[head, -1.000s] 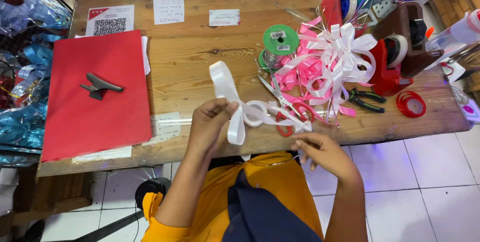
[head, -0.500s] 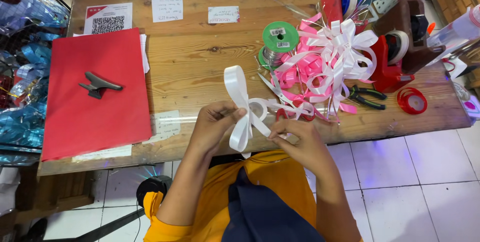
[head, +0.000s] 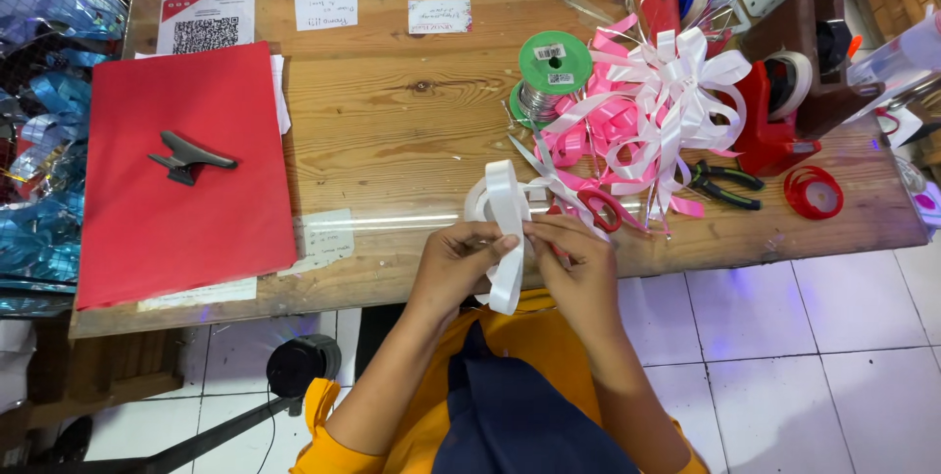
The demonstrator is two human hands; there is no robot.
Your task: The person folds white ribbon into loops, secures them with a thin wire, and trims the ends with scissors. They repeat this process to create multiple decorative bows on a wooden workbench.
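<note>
White ribbon point(head: 506, 229), folded into loops, sits pinched between both hands just over the near edge of the bench, right of its middle. The left hand point(head: 459, 263) has thumb and fingers closed on the loops' waist, one tail hanging down below it toward the lap. The right hand point(head: 578, 273) is closed against the same spot from the other side, fingertips pressed together on the ribbon.

A second ago the hands were apart, with the ribbon stretched between them and a big loop standing free above the left one; half a second ago they had drawn closer. Now they meet, and the loops are gathered into a tight upright bundle. Judging by that, the folding looks finished and the pinch at the centre is what keeps the shape together.

Just beyond the hands lie red-handled scissors point(head: 598, 207), touching a heap of pink and white ribbon bows point(head: 657, 101). Behind the heap stands a green spool point(head: 555, 62). Toward the right edge lie dark pliers point(head: 723, 185), a red tape roll point(head: 814, 192) and a red tape dispenser point(head: 769, 111). Well apart, on the left half of the bench point(head: 412, 141), a red sheet point(head: 176, 229) carries a dark metal clip point(head: 188, 155). Paper notes lie along the far edge.
</note>
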